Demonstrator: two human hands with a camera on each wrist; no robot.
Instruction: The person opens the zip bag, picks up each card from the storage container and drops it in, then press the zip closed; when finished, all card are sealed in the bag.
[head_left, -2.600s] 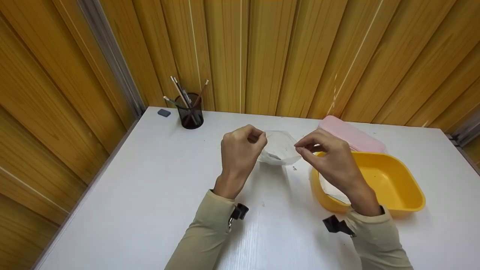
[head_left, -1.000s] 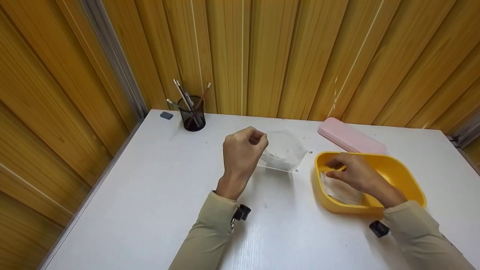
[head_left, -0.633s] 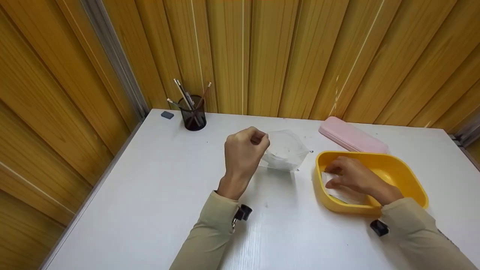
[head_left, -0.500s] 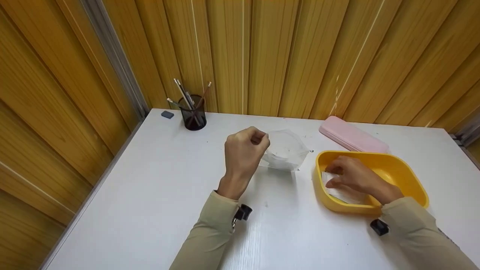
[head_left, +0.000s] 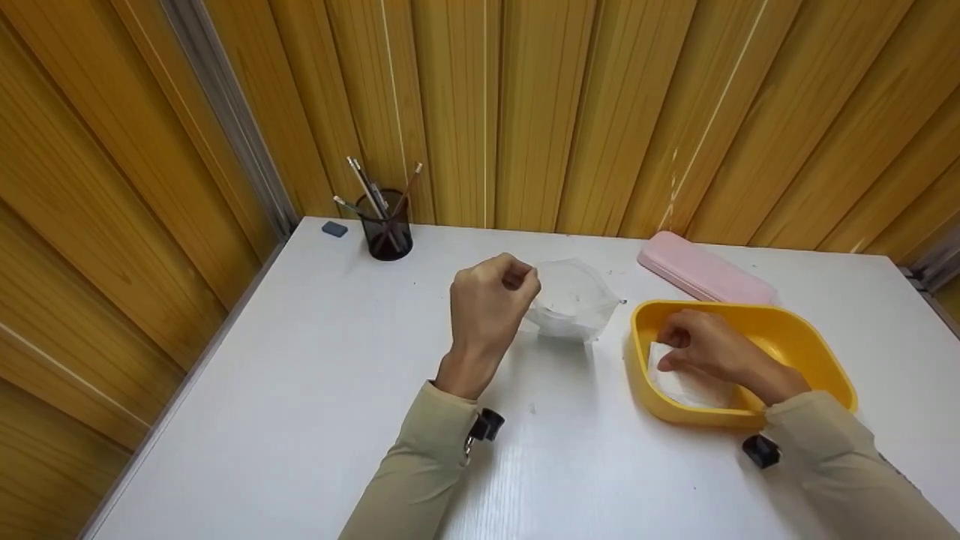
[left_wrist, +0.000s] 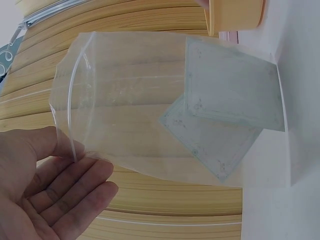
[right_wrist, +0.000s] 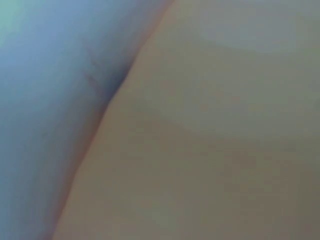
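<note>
My left hand (head_left: 487, 304) pinches the edge of a clear zip bag (head_left: 574, 289) between thumb and fingers, near its seal strip. The bag stands upright with its mouth spread. Two square sheets with patterned borders show inside it in the left wrist view: an upper square sheet (left_wrist: 230, 85) overlaps a lower square sheet (left_wrist: 210, 142). My right hand (head_left: 709, 346) reaches into the yellow basin (head_left: 814, 360), thumb and fingers curled at the edge of a white square sheet (head_left: 686, 386). Its fingertips are partly hidden. The right wrist view is a close blur.
Behind the basin lies a pink case (head_left: 705, 270). A black mesh cup (head_left: 388, 236) with several pencils stands at the back left, beside a dark eraser (head_left: 334, 229). Wood-patterned panels (head_left: 525, 112) rise behind the white table (head_left: 337, 375).
My right hand has left the bag's edge and gone into the basin. In the last half second it and the white sheet shift slightly right. My left hand keeps its pinch on the bag.
</note>
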